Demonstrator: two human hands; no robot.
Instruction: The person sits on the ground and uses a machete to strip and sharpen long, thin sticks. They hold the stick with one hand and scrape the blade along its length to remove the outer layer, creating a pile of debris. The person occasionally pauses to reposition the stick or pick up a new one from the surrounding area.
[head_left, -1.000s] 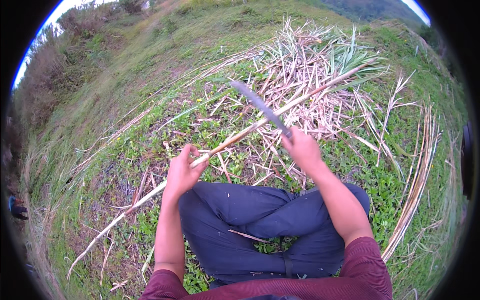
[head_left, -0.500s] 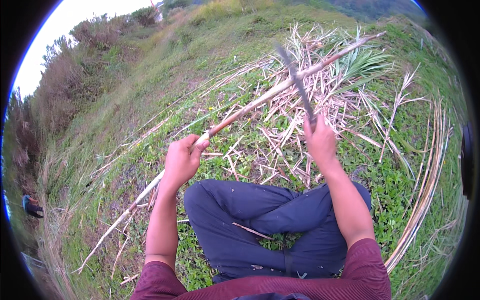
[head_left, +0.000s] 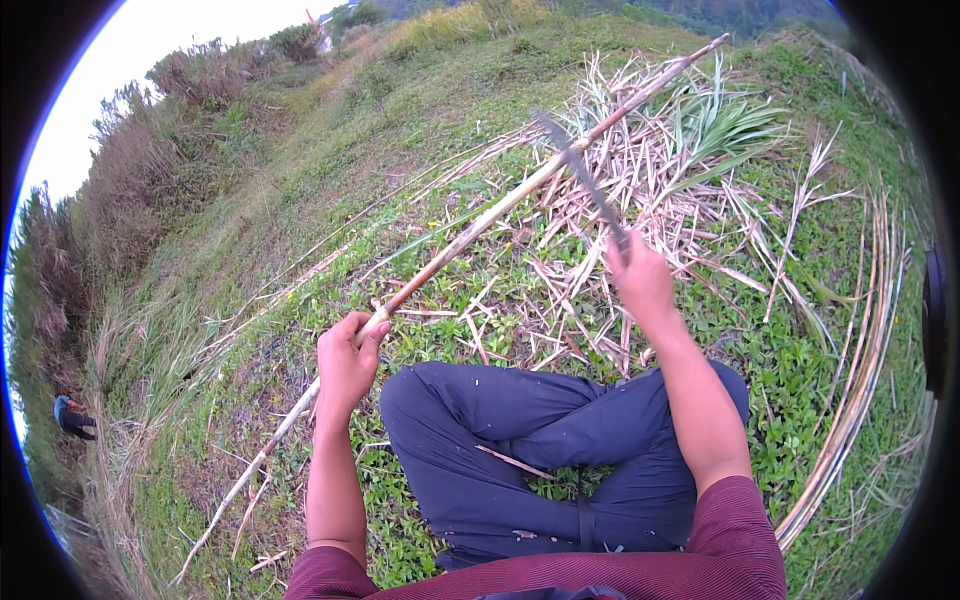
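Note:
A long jointed cane stalk [head_left: 440, 258] runs slantwise from the lower left to the upper right, pale in parts and reddish brown in others. My left hand [head_left: 346, 362] is closed round it, left of my knee. In my right hand [head_left: 642, 285] is the handle of a dark-bladed knife [head_left: 592, 182], its handle mostly hidden by my fingers. The blade crosses the stalk well beyond my left hand and seems to touch it. Past the knife, the stalk's far end passes over a heap of dry peeled husks [head_left: 640, 160].
Green leaves [head_left: 740, 130] lie on the heap's right side. A bundle of long thin stalks [head_left: 850, 400] rests at the far right, and more stalks [head_left: 470, 165] lie at the back left. Another person [head_left: 74, 417] is at the far left edge. Low weeds cover the ground.
My left hand has drawn back toward the lower left, pulling the stalk with it. The knife has shifted slightly left along with the blade's crossing point; my right hand stays nearly in place.

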